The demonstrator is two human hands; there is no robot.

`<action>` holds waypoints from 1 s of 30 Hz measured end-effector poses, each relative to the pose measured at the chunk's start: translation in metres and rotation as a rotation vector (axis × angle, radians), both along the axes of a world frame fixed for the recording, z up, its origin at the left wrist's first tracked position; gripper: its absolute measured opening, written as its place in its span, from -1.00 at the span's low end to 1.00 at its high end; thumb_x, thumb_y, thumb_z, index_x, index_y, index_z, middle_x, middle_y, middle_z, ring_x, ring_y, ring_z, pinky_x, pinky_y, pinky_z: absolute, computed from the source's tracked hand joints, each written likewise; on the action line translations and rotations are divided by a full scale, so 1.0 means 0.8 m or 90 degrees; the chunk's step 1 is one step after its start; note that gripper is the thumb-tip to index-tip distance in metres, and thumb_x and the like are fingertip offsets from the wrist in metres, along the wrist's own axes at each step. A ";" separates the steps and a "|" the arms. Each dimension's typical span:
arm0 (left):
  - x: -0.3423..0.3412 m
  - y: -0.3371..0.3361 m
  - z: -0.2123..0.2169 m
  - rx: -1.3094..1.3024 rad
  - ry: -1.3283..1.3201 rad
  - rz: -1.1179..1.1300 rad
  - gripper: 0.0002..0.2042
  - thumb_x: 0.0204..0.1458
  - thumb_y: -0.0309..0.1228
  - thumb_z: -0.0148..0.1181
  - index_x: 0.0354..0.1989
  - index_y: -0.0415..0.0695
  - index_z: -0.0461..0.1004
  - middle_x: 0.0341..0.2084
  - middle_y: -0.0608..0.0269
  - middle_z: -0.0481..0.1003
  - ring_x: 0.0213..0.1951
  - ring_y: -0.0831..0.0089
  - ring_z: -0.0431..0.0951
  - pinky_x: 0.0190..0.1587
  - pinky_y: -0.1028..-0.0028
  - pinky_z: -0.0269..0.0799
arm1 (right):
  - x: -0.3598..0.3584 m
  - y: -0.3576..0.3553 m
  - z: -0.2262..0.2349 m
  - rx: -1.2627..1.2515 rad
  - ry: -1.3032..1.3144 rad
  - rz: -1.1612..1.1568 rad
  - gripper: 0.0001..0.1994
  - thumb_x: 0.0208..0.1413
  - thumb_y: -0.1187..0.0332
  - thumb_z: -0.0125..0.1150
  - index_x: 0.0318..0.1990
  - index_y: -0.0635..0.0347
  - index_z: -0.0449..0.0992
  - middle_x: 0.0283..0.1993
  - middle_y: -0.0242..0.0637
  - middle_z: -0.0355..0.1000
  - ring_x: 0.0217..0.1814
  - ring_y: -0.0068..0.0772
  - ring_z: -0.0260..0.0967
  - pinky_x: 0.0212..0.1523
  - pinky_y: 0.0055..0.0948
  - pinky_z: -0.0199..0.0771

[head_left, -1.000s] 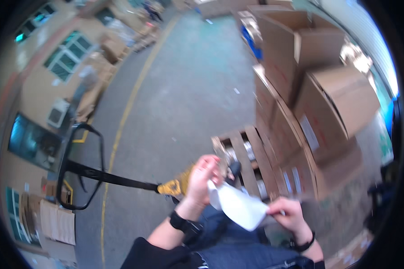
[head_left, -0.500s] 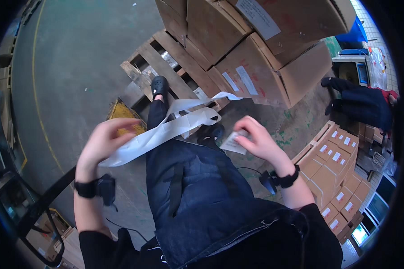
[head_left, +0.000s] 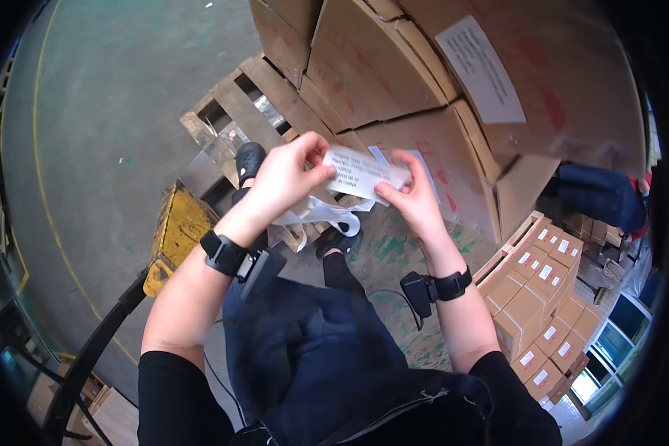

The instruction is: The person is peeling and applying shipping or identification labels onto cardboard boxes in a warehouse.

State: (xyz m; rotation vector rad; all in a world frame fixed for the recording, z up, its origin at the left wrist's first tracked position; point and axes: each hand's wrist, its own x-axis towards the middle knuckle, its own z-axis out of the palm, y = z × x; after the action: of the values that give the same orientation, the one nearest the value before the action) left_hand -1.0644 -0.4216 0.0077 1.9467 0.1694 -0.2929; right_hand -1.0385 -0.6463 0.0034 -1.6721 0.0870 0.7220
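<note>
White label (head_left: pixel 364 172) between both hands

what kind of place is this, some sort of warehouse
Most likely a warehouse or shipping floor. Large cardboard boxes are stacked on a wooden pallet, a yellow pallet jack stands on the painted concrete floor, and both hands hold a printed white label.

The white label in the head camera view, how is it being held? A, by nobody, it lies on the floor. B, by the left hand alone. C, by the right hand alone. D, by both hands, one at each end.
D: the left hand pinches one end of the white label and the right hand the other, in front of the cardboard boxes.
</note>
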 end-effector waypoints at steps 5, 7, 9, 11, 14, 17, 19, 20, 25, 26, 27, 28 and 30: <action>0.085 0.027 -0.060 -0.007 0.005 0.016 -0.78 -0.10 -0.33 0.20 -0.35 -0.20 0.40 -0.56 0.26 0.44 -0.48 0.55 0.40 -0.37 0.52 0.33 | 0.033 0.049 -0.083 0.091 0.132 -0.231 -0.71 -0.04 0.42 0.22 -0.13 0.18 0.36 -0.21 -0.39 0.40 -0.27 -0.64 0.34 -0.29 -0.64 0.33; 0.119 0.036 -0.086 0.023 -0.063 0.032 -0.77 -0.08 -0.30 0.18 -0.34 -0.21 0.40 -0.58 0.24 0.44 -0.48 0.55 0.40 -0.36 0.51 0.33 | 0.048 0.071 -0.107 0.114 0.182 -0.385 -0.79 -0.02 0.37 0.24 -0.22 0.11 0.39 -0.27 -0.46 0.37 -0.31 -0.68 0.28 -0.34 -0.68 0.28; 0.147 0.040 -0.107 0.022 -0.060 0.026 -0.75 -0.07 -0.26 0.17 -0.35 -0.20 0.42 -0.49 0.20 0.44 -0.44 0.48 0.41 -0.31 0.48 0.34 | 0.062 0.087 -0.123 0.120 0.187 -0.419 -0.84 -0.01 0.33 0.24 -0.32 0.06 0.37 -0.32 -0.53 0.34 -0.31 -0.69 0.25 -0.30 -0.65 0.24; 0.168 0.040 -0.119 0.098 -0.155 0.055 -0.76 -0.12 -0.25 0.19 -0.39 -0.16 0.46 -0.36 0.07 0.43 -0.31 0.20 0.46 -0.24 0.34 0.37 | 0.077 0.103 -0.129 0.123 0.178 -0.512 -0.84 -0.01 0.31 0.24 -0.38 0.03 0.35 -0.33 -0.55 0.33 -0.32 -0.71 0.21 -0.25 -0.61 0.21; 0.194 0.042 -0.126 0.079 -0.134 0.041 -0.76 -0.13 -0.24 0.20 -0.39 -0.15 0.48 -0.33 0.07 0.41 -0.29 0.19 0.45 -0.22 0.33 0.37 | 0.089 0.106 -0.142 0.116 0.173 -0.538 -0.82 -0.01 0.25 0.25 -0.41 0.01 0.34 -0.39 -0.57 0.31 -0.34 -0.70 0.19 -0.21 -0.57 0.18; 0.204 0.043 -0.135 0.079 -0.127 0.023 -0.76 -0.14 -0.23 0.20 -0.39 -0.15 0.48 -0.35 0.07 0.41 -0.29 0.19 0.45 -0.22 0.34 0.36 | 0.096 0.109 -0.144 0.104 0.175 -0.557 -0.80 -0.02 0.21 0.25 -0.42 0.00 0.34 -0.43 -0.58 0.30 -0.35 -0.68 0.19 -0.21 -0.57 0.17; 0.208 0.042 -0.140 0.072 -0.124 0.022 -0.75 -0.14 -0.23 0.21 -0.40 -0.15 0.48 -0.35 0.07 0.41 -0.29 0.18 0.45 -0.22 0.34 0.36 | 0.099 0.108 -0.146 0.097 0.177 -0.565 -0.79 -0.02 0.19 0.26 -0.42 -0.01 0.34 -0.44 -0.58 0.29 -0.35 -0.68 0.19 -0.21 -0.57 0.17; 0.209 0.041 -0.142 0.071 -0.120 0.025 -0.76 -0.14 -0.23 0.21 -0.40 -0.15 0.48 -0.35 0.08 0.41 -0.30 0.20 0.46 -0.23 0.35 0.36 | 0.099 0.108 -0.147 0.101 0.186 -0.580 -0.79 -0.02 0.18 0.25 -0.38 0.00 0.35 -0.42 -0.57 0.29 -0.35 -0.67 0.20 -0.20 -0.57 0.16; 0.209 0.036 -0.145 0.007 -0.085 0.063 -0.76 -0.13 -0.24 0.22 -0.41 -0.15 0.49 -0.34 0.11 0.41 -0.35 0.28 0.48 -0.25 0.38 0.38 | 0.105 0.111 -0.134 0.128 0.240 -0.624 -0.73 -0.01 0.16 0.24 -0.23 0.03 0.38 -0.34 -0.52 0.30 -0.34 -0.63 0.20 -0.19 -0.54 0.17; 0.207 0.034 -0.148 0.003 -0.105 0.080 -0.77 -0.13 -0.24 0.22 -0.41 -0.15 0.49 -0.34 0.11 0.40 -0.40 0.31 0.49 -0.26 0.39 0.38 | 0.103 0.108 -0.131 0.117 0.264 -0.628 -0.70 0.00 0.17 0.22 -0.17 0.06 0.37 -0.32 -0.50 0.30 -0.33 -0.62 0.21 -0.18 -0.55 0.18; 0.206 0.033 -0.150 0.000 -0.127 0.099 -0.77 -0.13 -0.25 0.23 -0.42 -0.15 0.49 -0.34 0.12 0.40 -0.45 0.34 0.49 -0.28 0.41 0.39 | 0.102 0.106 -0.127 0.107 0.285 -0.630 -0.67 0.02 0.18 0.20 -0.11 0.09 0.36 -0.29 -0.47 0.30 -0.32 -0.60 0.22 -0.17 -0.55 0.19; 0.205 0.033 -0.154 -0.001 -0.128 0.102 -0.77 -0.13 -0.25 0.23 -0.42 -0.15 0.49 -0.34 0.12 0.40 -0.45 0.34 0.49 -0.28 0.41 0.39 | 0.095 0.099 -0.126 0.106 0.284 -0.627 -0.67 0.02 0.18 0.20 -0.11 0.09 0.36 -0.29 -0.47 0.30 -0.32 -0.60 0.22 -0.17 -0.55 0.19; 0.202 0.033 -0.159 0.004 -0.165 0.120 -0.79 -0.13 -0.27 0.23 -0.42 -0.15 0.49 -0.34 0.12 0.40 -0.50 0.34 0.49 -0.28 0.42 0.39 | 0.079 0.092 -0.124 0.096 0.204 -0.467 -0.68 0.10 0.24 0.10 -0.05 0.20 0.35 -0.23 -0.39 0.34 -0.23 -0.54 0.28 -0.12 -0.54 0.25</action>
State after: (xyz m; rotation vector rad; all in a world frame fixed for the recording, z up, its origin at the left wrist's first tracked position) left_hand -0.9026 -0.3954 -0.1192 1.9388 0.1813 0.0845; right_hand -0.9757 -0.5729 -0.0960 -1.2341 0.8091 0.4084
